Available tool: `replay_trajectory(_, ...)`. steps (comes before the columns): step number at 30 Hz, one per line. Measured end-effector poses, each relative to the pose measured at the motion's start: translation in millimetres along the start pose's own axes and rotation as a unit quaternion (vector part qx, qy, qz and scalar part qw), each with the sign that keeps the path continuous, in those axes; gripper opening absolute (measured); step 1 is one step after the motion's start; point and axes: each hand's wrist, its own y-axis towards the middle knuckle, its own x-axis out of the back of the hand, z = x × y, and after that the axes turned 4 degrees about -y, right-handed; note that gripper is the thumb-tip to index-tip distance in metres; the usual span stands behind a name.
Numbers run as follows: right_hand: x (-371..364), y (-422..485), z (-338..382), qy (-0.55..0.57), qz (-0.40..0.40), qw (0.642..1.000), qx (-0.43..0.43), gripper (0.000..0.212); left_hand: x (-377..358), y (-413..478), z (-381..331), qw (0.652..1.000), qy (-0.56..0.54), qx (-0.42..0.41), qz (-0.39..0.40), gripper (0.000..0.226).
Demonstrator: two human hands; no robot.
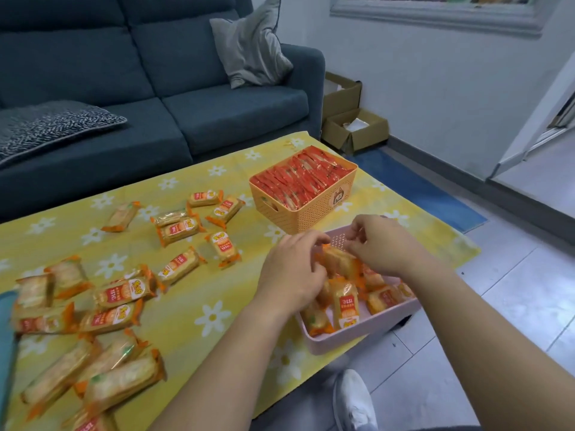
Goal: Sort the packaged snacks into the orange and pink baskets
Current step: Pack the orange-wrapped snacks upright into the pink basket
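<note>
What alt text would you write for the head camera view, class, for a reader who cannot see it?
Both hands, left hand and right hand, hold a snack pack over the pink basket. The orange basket behind is full of red packs; yellow packs lie loose on the floral cloth.

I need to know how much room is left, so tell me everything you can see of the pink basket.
The pink basket is a low, rectangular, plastic-looking bin with smooth side walls and a perforated far wall. It sits upright at the table's near right corner, on the yellow flowered cloth, just in front of the orange basket. Orange-wrapped snack packs lie loosely inside, partly filling it. Both hands reach over it, handling one pack.
</note>
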Motion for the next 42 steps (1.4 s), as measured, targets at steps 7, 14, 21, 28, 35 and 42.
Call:
replay_trajectory(7, -17.2, 4.3, -6.0, -0.048, 0.158, 0.986, -0.005, 0.037, -11.7, 11.0, 11.4, 0.998, 0.048, 0.015, 0.048, 0.055)
replay_trajectory(14, -6.1, 3.0, 18.7, 0.219, 0.046, 0.974, -0.036, 0.028, -8.6, 17.6, 15.6, 0.998, 0.019, -0.06, 0.008, 0.059)
replay_trajectory(21, -20.3, 1.7, 20.6, 0.133, 0.007, 0.991, -0.012, 0.021, 8.0, 9.2, 33.9, 0.987, -0.105, 0.061, -0.104, 0.031)
replay_trajectory(28, -64.8, 4.5, 29.8, -0.096, 0.098, 0.99, 0.026, 0.038, 1.2, 6.1, 35.0, 0.993, -0.069, 0.053, -0.082, 0.013)
replay_trajectory(35, -38.7, 11.0, 6.2, 0.212, 0.09, 0.973, 0.009, 0.034, 6.6, 14.0, 38.7, 0.998, -0.037, 0.036, -0.043, 0.027)
replay_trajectory(42, -55.7, 9.9, 19.0, 0.208, 0.04, 0.974, 0.081, 0.036, 9.2, 13.7, 31.9, 0.999, -0.021, 0.042, 0.022, 0.066)
